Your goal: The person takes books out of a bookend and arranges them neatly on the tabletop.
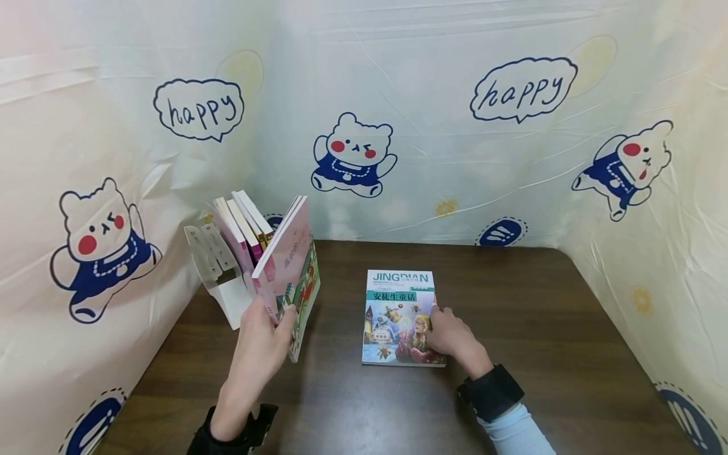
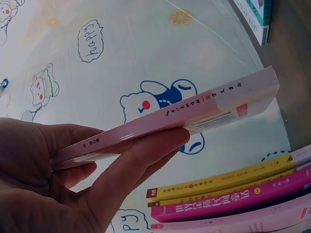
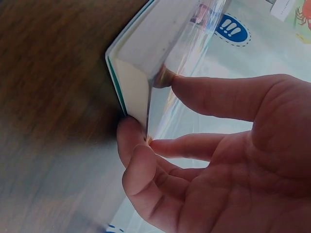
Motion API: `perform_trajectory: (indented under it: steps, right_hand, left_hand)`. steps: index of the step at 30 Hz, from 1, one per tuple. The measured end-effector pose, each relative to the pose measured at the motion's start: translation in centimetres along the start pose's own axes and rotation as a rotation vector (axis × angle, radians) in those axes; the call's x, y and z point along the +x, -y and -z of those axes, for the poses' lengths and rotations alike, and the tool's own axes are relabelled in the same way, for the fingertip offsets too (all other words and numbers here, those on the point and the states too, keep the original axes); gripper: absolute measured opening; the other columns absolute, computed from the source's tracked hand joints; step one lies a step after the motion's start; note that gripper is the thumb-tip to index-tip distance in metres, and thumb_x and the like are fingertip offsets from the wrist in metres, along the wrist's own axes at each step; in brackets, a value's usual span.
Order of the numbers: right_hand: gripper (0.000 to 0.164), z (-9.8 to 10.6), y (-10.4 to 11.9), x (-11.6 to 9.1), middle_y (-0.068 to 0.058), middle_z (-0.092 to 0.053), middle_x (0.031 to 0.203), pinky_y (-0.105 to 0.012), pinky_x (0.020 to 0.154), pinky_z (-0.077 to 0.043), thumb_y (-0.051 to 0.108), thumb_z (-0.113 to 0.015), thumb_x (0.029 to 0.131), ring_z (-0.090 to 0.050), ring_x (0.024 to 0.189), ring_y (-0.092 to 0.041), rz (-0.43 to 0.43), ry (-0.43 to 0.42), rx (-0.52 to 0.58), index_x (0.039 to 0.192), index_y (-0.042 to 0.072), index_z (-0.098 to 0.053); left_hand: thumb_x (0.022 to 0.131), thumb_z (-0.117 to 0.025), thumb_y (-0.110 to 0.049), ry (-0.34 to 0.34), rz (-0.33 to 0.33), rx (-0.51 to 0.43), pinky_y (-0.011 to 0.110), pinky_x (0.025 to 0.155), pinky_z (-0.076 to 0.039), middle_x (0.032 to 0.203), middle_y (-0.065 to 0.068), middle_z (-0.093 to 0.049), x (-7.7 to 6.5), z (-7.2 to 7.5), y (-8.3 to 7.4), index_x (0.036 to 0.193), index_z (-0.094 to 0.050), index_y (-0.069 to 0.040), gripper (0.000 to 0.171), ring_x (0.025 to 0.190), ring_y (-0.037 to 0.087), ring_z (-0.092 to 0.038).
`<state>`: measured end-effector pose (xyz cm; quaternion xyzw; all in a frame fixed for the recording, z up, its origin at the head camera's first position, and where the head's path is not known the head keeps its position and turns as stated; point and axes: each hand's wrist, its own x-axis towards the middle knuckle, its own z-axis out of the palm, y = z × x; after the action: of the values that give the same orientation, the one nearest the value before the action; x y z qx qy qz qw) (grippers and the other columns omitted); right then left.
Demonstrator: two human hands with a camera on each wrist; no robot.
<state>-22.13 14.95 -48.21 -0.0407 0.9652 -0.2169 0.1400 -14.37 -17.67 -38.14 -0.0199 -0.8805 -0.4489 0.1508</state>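
Note:
Upright and slightly tilted, a pink book (image 1: 296, 262) is gripped at its near lower edge by my left hand (image 1: 258, 347). The left wrist view shows its pink spine (image 2: 194, 108) between thumb and fingers. Close to its left, several books (image 1: 246, 229) lean in a white bookend (image 1: 232, 298); yellow spines (image 2: 221, 178) and a magenta spine (image 2: 214, 203) show among them. A paperback with a teal title band (image 1: 398, 322) lies face up mid-table. My right hand (image 1: 455, 338) holds its right edge, the thumb above and fingertips at the underside in the right wrist view.
The dark wooden table (image 1: 529, 303) is bounded by a pale patterned curtain (image 1: 426, 158) at the back and both sides. The bookend and its books stand at the back left, close to the curtain.

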Motion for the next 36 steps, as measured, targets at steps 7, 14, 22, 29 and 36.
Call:
perform_trajectory:
  steps: [7,14,22,29,36]
  right_hand:
    - [0.068,-0.1,-0.1,0.0,-0.038,-0.055,0.131,-0.056,0.083,-0.057,0.014,-0.071,0.093,-0.06,0.098,-0.042,-0.004,-0.001,0.003,0.147,-0.016,-0.043]
    - [0.066,-0.3,-0.1,-0.1,-0.037,-0.054,0.133,-0.056,0.083,-0.057,0.013,-0.07,0.094,-0.059,0.099,-0.042,-0.01,0.001,0.009,0.148,-0.015,-0.043]
    - [0.067,-0.2,-0.1,-0.1,-0.037,-0.055,0.131,-0.054,0.081,-0.057,0.013,-0.07,0.094,-0.06,0.097,-0.042,-0.002,-0.004,0.01,0.148,-0.015,-0.043]
    - [0.067,-0.2,-0.1,0.0,-0.037,-0.055,0.131,-0.057,0.083,-0.057,0.014,-0.071,0.094,-0.06,0.098,-0.042,-0.001,-0.003,0.01,0.148,-0.015,-0.043]
    - [0.068,-0.1,-0.1,0.0,-0.037,-0.055,0.13,-0.057,0.084,-0.058,0.015,-0.071,0.094,-0.06,0.098,-0.042,-0.003,-0.003,0.003,0.148,-0.015,-0.042]
  left_hand:
    - [0.1,-0.063,-0.003,0.022,-0.015,-0.032,0.075,0.093,-0.052,0.144,0.035,-0.058,0.4,-0.6,0.1,0.149,-0.044,0.001,0.052,0.124,0.052,-0.061]
    - [0.099,-0.065,-0.002,0.049,-0.038,-0.039,0.076,0.093,-0.052,0.146,0.033,-0.057,0.7,-1.3,0.5,0.151,-0.042,-0.003,0.057,0.125,0.053,-0.061]
    - [0.1,-0.064,-0.003,0.089,-0.037,-0.084,0.076,0.096,-0.05,0.152,0.032,-0.052,1.2,-1.7,0.6,0.157,-0.036,-0.006,0.063,0.128,0.054,-0.058]
    - [0.101,-0.063,-0.004,0.097,-0.022,-0.084,0.074,0.097,-0.05,0.151,0.032,-0.053,1.5,-1.9,0.7,0.156,-0.039,-0.005,0.06,0.128,0.053,-0.059]
    - [0.101,-0.064,-0.004,0.081,-0.033,-0.095,0.073,0.1,-0.05,0.152,0.031,-0.053,1.9,-2.2,1.0,0.156,-0.041,-0.006,0.059,0.13,0.052,-0.058]
